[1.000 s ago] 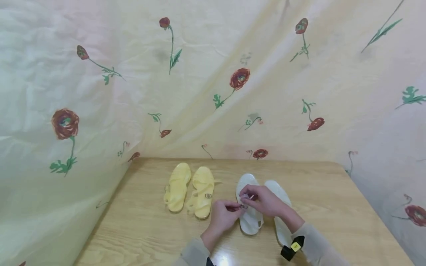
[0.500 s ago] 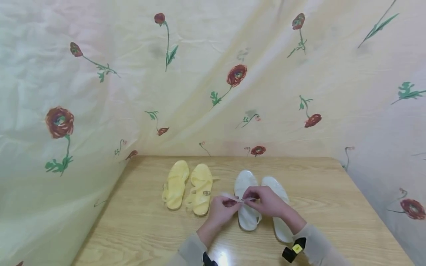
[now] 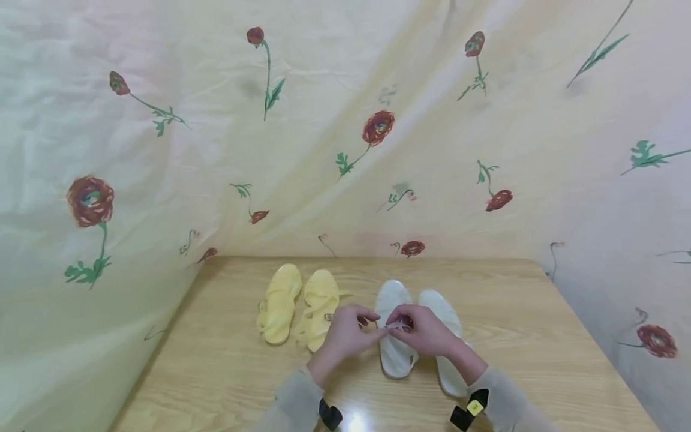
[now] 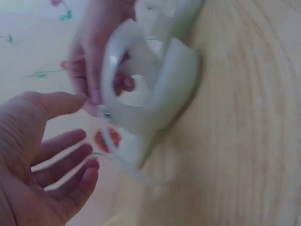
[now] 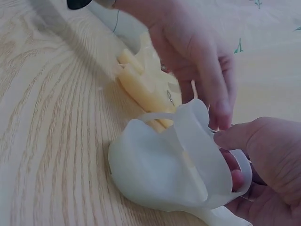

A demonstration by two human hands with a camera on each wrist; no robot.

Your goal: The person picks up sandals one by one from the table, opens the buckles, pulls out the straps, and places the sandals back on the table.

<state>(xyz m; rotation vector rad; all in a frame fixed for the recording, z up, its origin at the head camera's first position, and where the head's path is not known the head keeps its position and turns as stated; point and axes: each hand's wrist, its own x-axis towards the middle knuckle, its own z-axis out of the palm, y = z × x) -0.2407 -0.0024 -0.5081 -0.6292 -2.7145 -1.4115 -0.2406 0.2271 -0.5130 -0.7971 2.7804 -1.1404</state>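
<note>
My right hand pinches the ankle strap of the left white sandal, near its small metal buckle. In the right wrist view, the right thumb presses at the buckle while other fingers are inside the strap loop. My left hand is just left of the strap, thumb and fingers parted, with the thumb tip close to the buckle. A thin loose strap end hangs in a curve below the buckle in the left wrist view. The second white sandal lies to the right, partly hidden behind my right hand and forearm.
A pair of yellow sandals, one outer and one inner, lies to the left on the wooden table. The left forearm passes close to them. A flower-printed cloth hangs behind and along both sides.
Half a second ago both hands pinched the strap, stretched between them. The left fingers have since parted and let go, and that hand has shifted slightly left. The right hand keeps its pinch.
</note>
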